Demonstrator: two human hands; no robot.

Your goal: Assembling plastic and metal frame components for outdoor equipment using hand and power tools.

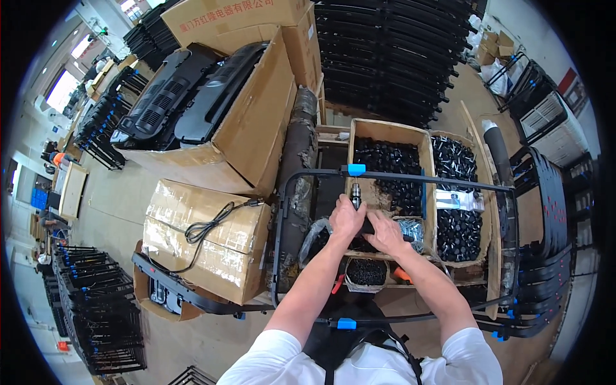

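Note:
Both hands are on a black power drill (356,191), its metal chuck pointing away from me. My left hand (347,219) wraps round the front of its body. My right hand (385,233) grips it farther back, and the fingers there are partly hidden. The drill's tip meets a blue clip (356,169) on the far bar of a black tubular frame (410,177). That frame lies across the workbench around my arms. A second blue clip (346,324) sits on the frame's near bar, close to my body.
Beyond and right of my hands stand a wooden bin of black caps (385,154) and another of black knobs (459,231). A small tub of black screws (366,272) is nearer. Cardboard boxes (192,231) with a coiled black cable (208,224) lie left. Stacked frames (391,58) rise behind.

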